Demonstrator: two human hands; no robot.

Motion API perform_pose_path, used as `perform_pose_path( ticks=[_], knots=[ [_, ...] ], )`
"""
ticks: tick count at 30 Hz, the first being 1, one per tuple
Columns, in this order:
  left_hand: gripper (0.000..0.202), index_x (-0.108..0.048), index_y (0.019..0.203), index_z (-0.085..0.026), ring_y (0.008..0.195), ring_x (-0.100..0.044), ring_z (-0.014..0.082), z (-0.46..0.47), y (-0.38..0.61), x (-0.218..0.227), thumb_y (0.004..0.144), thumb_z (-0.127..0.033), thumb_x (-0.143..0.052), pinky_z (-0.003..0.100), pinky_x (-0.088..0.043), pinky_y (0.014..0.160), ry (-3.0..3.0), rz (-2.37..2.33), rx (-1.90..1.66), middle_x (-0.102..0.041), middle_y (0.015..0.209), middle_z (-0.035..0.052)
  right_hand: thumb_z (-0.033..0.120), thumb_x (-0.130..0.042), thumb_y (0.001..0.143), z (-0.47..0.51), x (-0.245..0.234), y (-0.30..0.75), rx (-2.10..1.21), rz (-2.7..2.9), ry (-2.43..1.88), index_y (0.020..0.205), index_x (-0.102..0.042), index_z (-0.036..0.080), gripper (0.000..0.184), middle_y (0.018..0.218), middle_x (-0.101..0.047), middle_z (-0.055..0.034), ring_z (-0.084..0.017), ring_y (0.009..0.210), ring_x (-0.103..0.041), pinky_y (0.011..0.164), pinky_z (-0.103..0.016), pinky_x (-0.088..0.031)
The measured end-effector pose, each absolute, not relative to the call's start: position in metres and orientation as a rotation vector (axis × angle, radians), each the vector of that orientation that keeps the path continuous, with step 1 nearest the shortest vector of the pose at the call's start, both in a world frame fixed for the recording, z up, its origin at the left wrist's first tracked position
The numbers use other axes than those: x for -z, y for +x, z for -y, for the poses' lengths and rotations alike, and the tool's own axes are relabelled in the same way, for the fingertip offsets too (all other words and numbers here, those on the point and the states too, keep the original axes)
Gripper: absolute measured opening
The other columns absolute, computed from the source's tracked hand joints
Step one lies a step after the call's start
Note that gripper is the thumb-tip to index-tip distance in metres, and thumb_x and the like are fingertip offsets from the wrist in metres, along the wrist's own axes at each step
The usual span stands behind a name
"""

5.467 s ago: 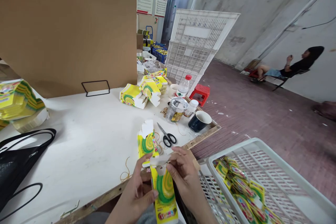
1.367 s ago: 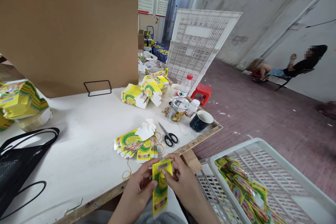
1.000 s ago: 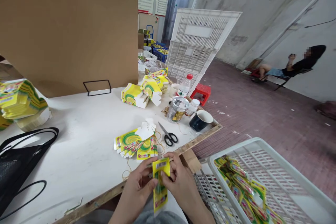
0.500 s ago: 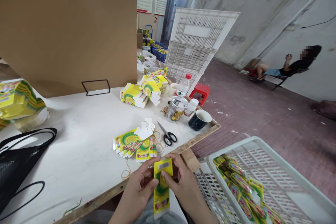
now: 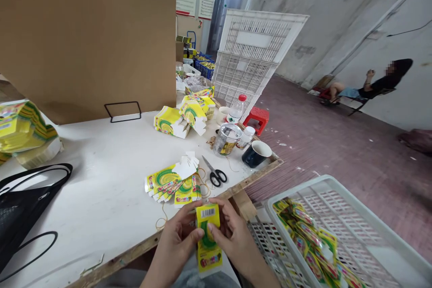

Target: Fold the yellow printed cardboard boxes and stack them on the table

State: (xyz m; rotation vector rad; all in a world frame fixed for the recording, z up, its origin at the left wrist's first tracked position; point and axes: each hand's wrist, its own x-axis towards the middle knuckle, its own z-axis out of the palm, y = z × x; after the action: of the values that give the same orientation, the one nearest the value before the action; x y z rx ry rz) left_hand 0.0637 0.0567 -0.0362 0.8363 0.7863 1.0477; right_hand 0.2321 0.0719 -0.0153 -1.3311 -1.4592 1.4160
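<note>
Just off the table's front edge, a small yellow and green printed carton (image 5: 208,252) with a barcode at its top end is held upright between both hands. My left hand (image 5: 177,236) grips its left side, thumb on the front face. On the right side my right hand (image 5: 232,234) is closed on it too, thumb pressed on the green swirl. The fingers behind the carton are partly hidden. Beyond the hands, a fanned stack of flat yellow cartons (image 5: 162,180) lies on the white table (image 5: 114,216). Black-handled scissors (image 5: 216,173) lie beside that stack, near loose rubber bands.
At the right, a pale plastic crate (image 5: 364,216) holds several yellow packets. A dark mug (image 5: 256,155), a clear jar (image 5: 227,140) and a red-capped bottle (image 5: 237,109) stand near the table's right edge. A black bag (image 5: 27,216) lies left. A person (image 5: 378,81) sits by the wall.
The carton's lower end has swung slightly to the right, and its face has turned a little more towards me. Both hands keep their hold in nearly the same place.
</note>
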Motion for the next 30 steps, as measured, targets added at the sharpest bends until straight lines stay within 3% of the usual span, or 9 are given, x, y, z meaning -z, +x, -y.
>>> perform_pose_path(
  ticks=[3, 6, 8, 10, 13, 17, 20, 24, 30],
  knots=[
    [0.043, -0.062, 0.124, -0.029, 0.090, -0.072, 0.0238, -0.054, 0.071, 0.036, 0.082, -0.033, -0.073, 0.034, -0.056, 0.078, 0.836, -0.768, -1.038, -0.071, 0.117, 0.0078, 0.046, -0.059, 0.089, -0.073, 0.016, 0.239, -1.498, 1.373, -1.265, 0.108, -0.061, 0.023, 0.030, 0.109, -0.065, -0.0088, -0.019, 0.100, -0.066, 0.087, -0.028, -0.055],
    [0.039, -0.062, 0.126, -0.036, 0.109, -0.067, 0.0250, -0.065, 0.061, 0.040, 0.087, -0.037, -0.067, 0.036, -0.053, 0.093, 1.080, -0.907, -0.963, -0.066, 0.129, 0.0034, 0.054, -0.058, 0.088, -0.074, 0.013, 0.267, -1.336, 1.439, -1.438, 0.095, -0.067, 0.023, 0.033, 0.100, -0.067, -0.0090, -0.021, 0.093, -0.066, 0.084, -0.031, -0.055],
    [0.042, -0.058, 0.133, -0.032, 0.129, -0.054, 0.0262, -0.085, 0.040, 0.048, 0.092, -0.041, -0.058, 0.038, -0.041, 0.110, 1.407, -1.259, -0.927, -0.058, 0.140, 0.0024, 0.063, -0.057, 0.083, -0.074, 0.005, 0.301, -0.864, 1.469, -1.694, 0.089, -0.071, 0.024, 0.042, 0.092, -0.068, -0.0098, -0.023, 0.080, -0.065, 0.072, -0.035, -0.053],
    [0.051, -0.047, 0.143, -0.019, 0.144, -0.036, 0.0289, -0.108, 0.013, 0.060, 0.096, -0.036, -0.045, 0.045, -0.028, 0.118, 1.624, -1.613, -0.925, -0.044, 0.152, 0.0093, 0.069, -0.053, 0.081, -0.073, -0.005, 0.338, -0.210, 1.478, -1.851, 0.090, -0.073, 0.023, 0.051, 0.098, -0.068, -0.0115, -0.028, 0.091, -0.062, 0.087, -0.045, -0.049],
    [0.061, -0.036, 0.148, -0.008, 0.150, -0.015, 0.0366, -0.134, -0.020, 0.080, 0.091, -0.028, -0.044, 0.063, -0.009, 0.117, 1.670, -1.861, -0.855, -0.035, 0.155, 0.0190, 0.077, -0.042, 0.082, -0.071, -0.012, 0.374, 0.196, 1.615, -1.872, 0.100, -0.071, 0.021, 0.065, 0.106, -0.065, -0.0160, -0.035, 0.101, -0.059, 0.094, -0.056, -0.042],
    [0.065, -0.045, 0.141, -0.008, 0.134, -0.044, 0.0368, -0.141, -0.024, 0.086, 0.081, -0.031, -0.057, 0.057, -0.022, 0.114, 1.654, -1.873, -0.821, -0.055, 0.138, 0.0197, 0.068, -0.056, 0.079, -0.072, 0.007, 0.353, -0.282, 1.616, -1.853, 0.101, -0.072, 0.025, 0.051, 0.098, -0.065, -0.0128, -0.022, 0.066, -0.057, 0.060, -0.039, -0.048],
    [0.054, -0.056, 0.128, -0.010, 0.103, -0.062, 0.0317, -0.142, -0.017, 0.077, 0.078, -0.032, -0.059, 0.045, -0.045, 0.092, 1.566, -1.907, -0.841, -0.067, 0.109, 0.0156, 0.064, -0.053, 0.082, -0.078, 0.024, 0.309, -0.590, 1.539, -1.812, 0.100, -0.072, 0.020, 0.051, 0.082, -0.064, -0.0105, -0.019, 0.060, -0.053, 0.061, -0.035, -0.048],
    [0.032, -0.064, 0.105, -0.015, 0.073, -0.064, 0.0239, -0.149, -0.010, 0.070, 0.080, -0.034, -0.056, 0.032, -0.045, 0.064, 1.398, -1.883, -0.906, -0.068, 0.079, 0.0074, 0.062, -0.055, 0.084, -0.086, 0.039, 0.269, -0.892, 1.514, -1.698, 0.106, -0.070, 0.017, 0.052, 0.091, -0.067, -0.0085, -0.016, 0.069, -0.058, 0.066, -0.028, -0.049],
    [0.030, -0.059, 0.099, -0.016, 0.066, -0.065, 0.0230, -0.145, 0.018, 0.086, 0.080, -0.039, -0.055, 0.030, -0.045, 0.058, 1.238, -1.773, -1.005, -0.069, 0.077, 0.0067, 0.057, -0.056, 0.086, -0.089, 0.056, 0.246, -0.988, 1.425, -1.601, 0.110, -0.067, 0.011, 0.053, 0.092, -0.067, -0.0096, -0.013, 0.067, -0.057, 0.066, -0.024, -0.048]
  ],
)
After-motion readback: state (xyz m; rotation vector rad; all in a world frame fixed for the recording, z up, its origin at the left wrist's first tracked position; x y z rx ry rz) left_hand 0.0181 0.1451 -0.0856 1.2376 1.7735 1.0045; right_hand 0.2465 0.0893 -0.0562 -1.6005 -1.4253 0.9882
